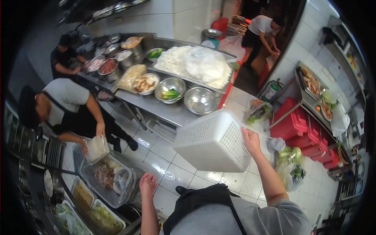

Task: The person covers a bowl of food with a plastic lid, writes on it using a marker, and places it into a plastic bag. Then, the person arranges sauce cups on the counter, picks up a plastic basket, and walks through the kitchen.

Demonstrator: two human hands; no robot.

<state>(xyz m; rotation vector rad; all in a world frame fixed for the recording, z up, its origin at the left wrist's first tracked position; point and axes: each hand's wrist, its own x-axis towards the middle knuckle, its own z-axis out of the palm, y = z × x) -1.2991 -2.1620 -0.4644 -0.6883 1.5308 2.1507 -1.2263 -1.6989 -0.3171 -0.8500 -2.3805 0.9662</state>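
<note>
A white perforated plastic basket hangs tilted in front of me, above the tiled floor. My right hand grips its right edge, with the fingers partly hidden behind the wall. My left hand is lower and to the left, apart from the basket, its fingers spread and nothing in them. Close to that hand stands a large bin lined with clear plastic, with brown food and pale packages inside. Over this bin a co-worker in a grey shirt holds a pale, flat package with both hands.
Ahead is a steel table with metal bowls and a tray of white food. Red bins, a fire extinguisher and bagged greens line the right. Two more people work farther back. Food tubs stand lower left.
</note>
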